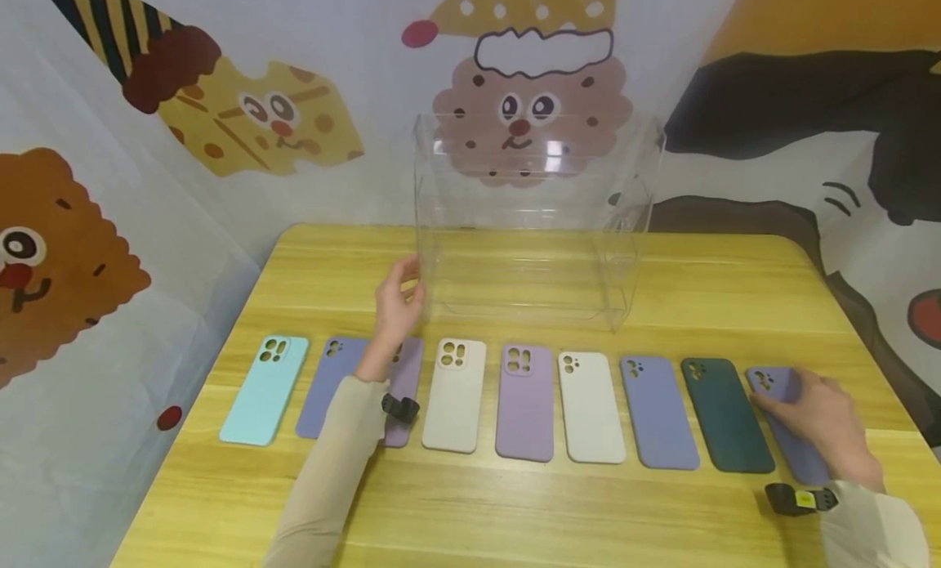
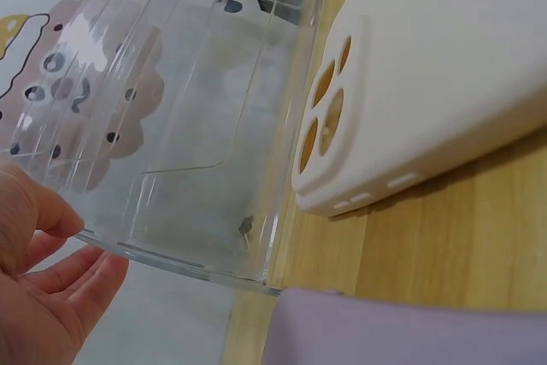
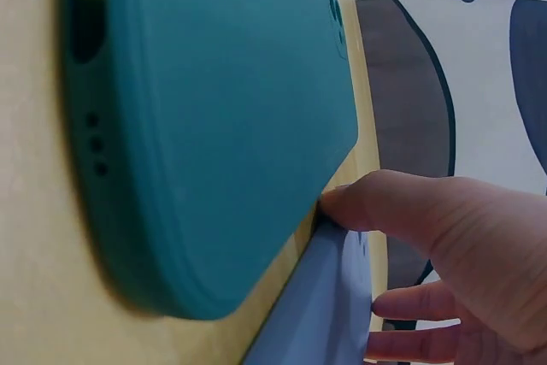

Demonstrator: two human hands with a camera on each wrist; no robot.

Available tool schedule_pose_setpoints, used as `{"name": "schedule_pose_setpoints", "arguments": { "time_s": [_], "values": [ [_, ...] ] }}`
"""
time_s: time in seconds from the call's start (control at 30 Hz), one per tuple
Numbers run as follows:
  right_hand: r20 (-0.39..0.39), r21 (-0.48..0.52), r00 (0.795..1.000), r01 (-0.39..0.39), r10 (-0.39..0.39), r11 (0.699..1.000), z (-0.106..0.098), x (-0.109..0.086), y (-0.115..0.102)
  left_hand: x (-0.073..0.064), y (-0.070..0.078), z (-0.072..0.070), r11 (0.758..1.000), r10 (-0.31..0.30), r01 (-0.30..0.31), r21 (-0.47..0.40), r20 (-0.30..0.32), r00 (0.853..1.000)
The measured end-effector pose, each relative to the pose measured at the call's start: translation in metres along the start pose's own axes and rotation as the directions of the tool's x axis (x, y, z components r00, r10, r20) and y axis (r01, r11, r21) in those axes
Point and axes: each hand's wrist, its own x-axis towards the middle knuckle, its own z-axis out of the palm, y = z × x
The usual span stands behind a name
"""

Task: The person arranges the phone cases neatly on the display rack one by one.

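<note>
A clear plastic display rack (image 1: 529, 290) stands at the back of the table. My left hand (image 1: 399, 302) holds its left side edge; in the left wrist view, the thumb and fingers of that hand (image 2: 51, 271) meet at the rim of the clear panel. At the right end of a row of phone cases, my right hand (image 1: 827, 421) grips a lavender-blue phone case (image 1: 803, 458) by its long edges, partly covering it. The right wrist view has the thumb (image 3: 367, 203) at the case's near edge, beside a dark green phone case (image 3: 231, 126).
Along the table (image 1: 515, 511) lie several more phone cases: light turquoise (image 1: 265, 396), blue (image 1: 327, 396), white (image 1: 454, 400), purple (image 1: 525, 409), another white (image 1: 592, 413) and another blue (image 1: 659, 417). My left forearm passes over a purple one (image 1: 407, 380). A cartoon-printed cloth (image 1: 353, 200) hangs behind.
</note>
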Motion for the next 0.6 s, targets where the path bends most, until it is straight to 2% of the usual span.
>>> {"name": "schedule_pose_setpoints", "arguments": {
  "time_s": [0.23,0.6],
  "values": [
    [-0.077,0.025,0.997,0.002,0.000,1.000,0.0041,-0.0007,-0.0001,0.0002,-0.0008,0.0001,1.000,0.009,-0.009,-0.005,-0.011,1.000],
    [-0.132,0.089,0.990,-0.045,0.057,0.995,-0.0027,-0.0026,-0.0083,-0.0001,0.0000,-0.0010,1.000,-0.002,0.002,-0.013,-0.003,1.000]
  ]
}}
